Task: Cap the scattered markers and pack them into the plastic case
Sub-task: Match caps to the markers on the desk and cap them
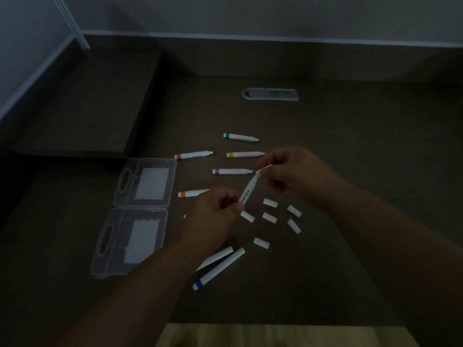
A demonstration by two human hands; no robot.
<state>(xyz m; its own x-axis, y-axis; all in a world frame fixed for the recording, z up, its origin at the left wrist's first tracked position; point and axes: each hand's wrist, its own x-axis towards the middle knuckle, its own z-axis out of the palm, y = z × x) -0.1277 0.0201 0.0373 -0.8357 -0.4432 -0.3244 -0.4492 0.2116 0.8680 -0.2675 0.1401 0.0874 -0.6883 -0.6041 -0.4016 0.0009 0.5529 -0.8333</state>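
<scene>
left hand [215, 209] pinches the lower end of a white marker [248, 191], held up off the counter [325, 151]; right hand [288, 169] pinches a white cap [263, 169] at its tip. loose caps [270, 203] lie just below the hands. uncapped teal-banded marker [240, 137] and others lie beyond. clear plastic case [140, 216] open flat at left.

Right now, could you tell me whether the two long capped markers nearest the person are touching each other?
Apart: the head view shows a dark strip of desk between the blue-banded marker and the other capped marker.
</scene>
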